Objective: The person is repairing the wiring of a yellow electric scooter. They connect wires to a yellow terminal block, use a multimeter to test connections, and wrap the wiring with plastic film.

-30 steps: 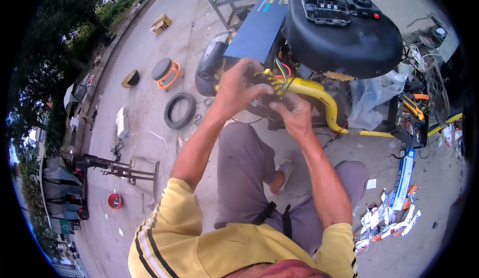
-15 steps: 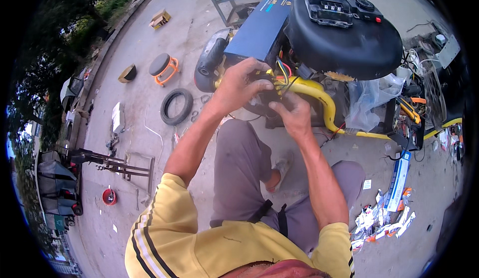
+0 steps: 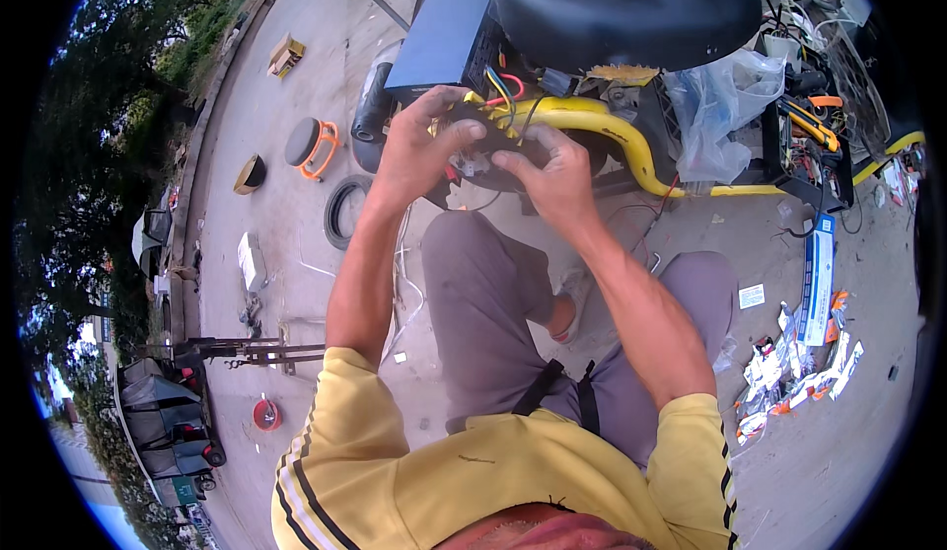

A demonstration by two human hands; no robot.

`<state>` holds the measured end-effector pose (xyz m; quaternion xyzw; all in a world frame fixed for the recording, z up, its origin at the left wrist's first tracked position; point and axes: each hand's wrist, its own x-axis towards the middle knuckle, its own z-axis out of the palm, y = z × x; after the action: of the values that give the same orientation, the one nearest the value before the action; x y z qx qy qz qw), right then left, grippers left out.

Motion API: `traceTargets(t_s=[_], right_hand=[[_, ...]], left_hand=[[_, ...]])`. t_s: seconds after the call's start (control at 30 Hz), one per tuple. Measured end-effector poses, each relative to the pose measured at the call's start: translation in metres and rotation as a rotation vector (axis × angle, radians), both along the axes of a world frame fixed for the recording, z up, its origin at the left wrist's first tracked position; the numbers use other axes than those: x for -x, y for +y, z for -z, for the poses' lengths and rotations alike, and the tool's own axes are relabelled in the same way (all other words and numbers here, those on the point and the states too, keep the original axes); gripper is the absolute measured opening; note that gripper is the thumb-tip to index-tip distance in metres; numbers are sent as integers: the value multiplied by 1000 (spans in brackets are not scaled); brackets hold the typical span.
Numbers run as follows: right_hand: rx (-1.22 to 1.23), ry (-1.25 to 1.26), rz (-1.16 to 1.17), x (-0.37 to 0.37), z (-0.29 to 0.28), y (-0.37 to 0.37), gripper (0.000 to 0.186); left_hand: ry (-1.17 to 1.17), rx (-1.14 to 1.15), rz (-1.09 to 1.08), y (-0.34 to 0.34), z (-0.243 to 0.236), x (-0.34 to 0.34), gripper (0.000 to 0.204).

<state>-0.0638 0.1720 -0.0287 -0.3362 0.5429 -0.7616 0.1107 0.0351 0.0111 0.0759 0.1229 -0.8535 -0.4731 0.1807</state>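
Both hands meet in front of a yellow-framed vehicle. My left hand [image 3: 419,150] pinches a small dark part [image 3: 490,128] with yellow on it, thumb laid across its near side. From the right, my right hand [image 3: 560,175] closes thumb and fingers on the same part's other end. What exactly the part is cannot be made out. Coloured wires [image 3: 511,86] rise just behind it, red, yellow and blue among them. A blue-grey box [image 3: 444,32] stands beyond my left hand. The yellow frame tube [image 3: 621,131] curves away to the right, below a black seat [image 3: 631,12].
A clear plastic bag [image 3: 715,121] hangs by the frame, beside a black tray [image 3: 838,187] of tools. Torn wrappers [image 3: 789,372] and a blue-and-white carton [image 3: 818,279] lie at right. Leftward are an orange-legged stool [image 3: 316,146], a tyre [image 3: 340,213] and a red bucket [image 3: 266,414].
The view has shifted, so the vehicle sits higher and further left. Both hands keep hold of the dark part, which now appears slightly differently angled.
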Motion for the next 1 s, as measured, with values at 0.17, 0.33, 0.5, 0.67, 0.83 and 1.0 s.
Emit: traceTargets(t_s=[0.17, 0.33, 0.5, 0.67, 0.83, 1.0], right_hand=[[124, -251, -155, -6, -8, 3, 36], [289, -543, -322, -7, -5, -4, 32], [338, -599, -337, -6, -3, -11, 29], [368, -562, -315, -6, 1, -19, 34], [118, -361, -227, -5, -9, -1, 42], [19, -175, -43, -6, -2, -4, 42]], left_hand=[[114, -159, -59, -8, 9, 1, 43], [242, -267, -60, -9, 15, 7, 47], [244, -292, -32, -19, 16, 14, 35], [255, -315, -56, -20, 15, 17, 33], [275, -320, -42, -3, 16, 16, 42], [239, -277, -8, -5, 14, 1, 46]])
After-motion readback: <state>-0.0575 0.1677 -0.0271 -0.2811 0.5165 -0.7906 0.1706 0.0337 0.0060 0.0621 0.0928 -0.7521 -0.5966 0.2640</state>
